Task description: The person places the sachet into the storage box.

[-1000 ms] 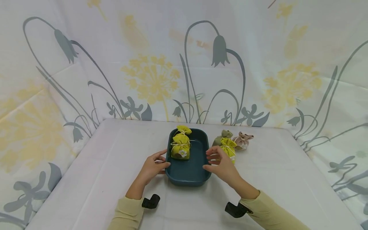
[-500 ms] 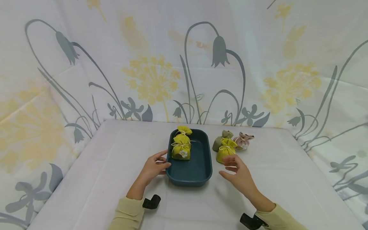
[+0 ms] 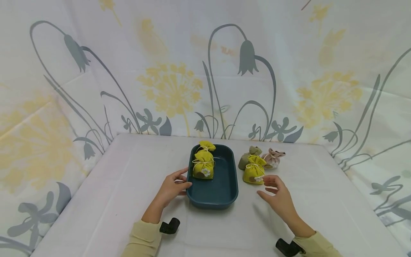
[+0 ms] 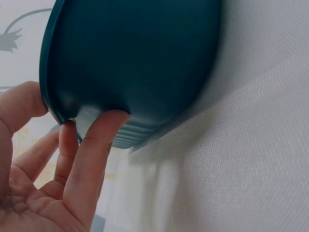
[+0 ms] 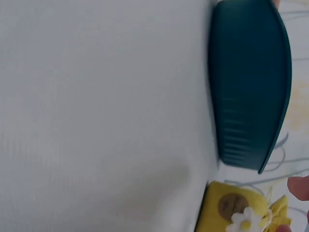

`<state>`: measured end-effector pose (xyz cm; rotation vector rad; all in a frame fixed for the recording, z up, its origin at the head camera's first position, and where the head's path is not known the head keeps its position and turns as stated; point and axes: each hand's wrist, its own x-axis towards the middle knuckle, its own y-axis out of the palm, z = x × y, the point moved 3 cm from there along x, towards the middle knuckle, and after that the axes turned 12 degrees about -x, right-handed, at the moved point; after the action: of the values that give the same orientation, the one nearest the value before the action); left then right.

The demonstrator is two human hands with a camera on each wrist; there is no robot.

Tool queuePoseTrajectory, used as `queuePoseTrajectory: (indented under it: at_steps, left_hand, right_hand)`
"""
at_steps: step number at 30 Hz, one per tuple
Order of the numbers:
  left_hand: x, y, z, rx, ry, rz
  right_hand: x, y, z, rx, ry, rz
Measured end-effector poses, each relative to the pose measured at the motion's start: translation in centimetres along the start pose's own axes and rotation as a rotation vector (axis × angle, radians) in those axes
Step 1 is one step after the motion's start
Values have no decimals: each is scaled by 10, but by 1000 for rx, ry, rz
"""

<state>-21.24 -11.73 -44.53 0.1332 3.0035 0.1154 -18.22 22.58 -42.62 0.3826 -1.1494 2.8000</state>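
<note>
A dark teal rectangular dish (image 3: 221, 194) stands mid-table. My left hand (image 3: 170, 187) pinches its left rim, thumb over the edge and a finger (image 4: 96, 150) against the outer wall. Inside, along the left side, lie a yellow drawstring pouch (image 3: 203, 166) with a white daisy and another yellow pouch (image 3: 207, 145) behind it. My right hand (image 3: 280, 200) hovers with loosely bent, parted fingers, holding nothing. Its fingertips are right by a third yellow pouch (image 3: 253, 170), which shows a brown patch and daisy in the right wrist view.
Behind that pouch, to the right of the dish, stand an olive-green pouch (image 3: 245, 159) and a pinkish pouch (image 3: 272, 158). White cloth (image 3: 144, 153) covers the table, and a flower-printed curtain (image 3: 173, 39) rises at its back and sides.
My right hand has left the dish's right side and moved right and slightly toward me, uncovering the front yellow pouch. The left hand keeps its place on the rim.
</note>
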Motion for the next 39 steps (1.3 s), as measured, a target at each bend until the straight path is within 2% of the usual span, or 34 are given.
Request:
queuePoseTrajectory:
  at_steps: [4, 13, 25, 31, 39]
  left_hand:
    - [0, 0, -1, 4, 2, -3]
    - [0, 1, 0, 5, 4, -3]
    - [0, 1, 1, 4, 4, -6]
    - [0, 1, 2, 5, 1, -13]
    - [1, 1, 1, -1, 4, -7]
  right_hand:
    - [7, 0, -10, 10, 5, 2]
    - [23, 3, -25, 31, 51, 71]
    - [42, 1, -34, 154, -6, 151]
    - [50, 2, -37, 148, -14, 206]
    - [59, 4, -40, 145, -39, 216]
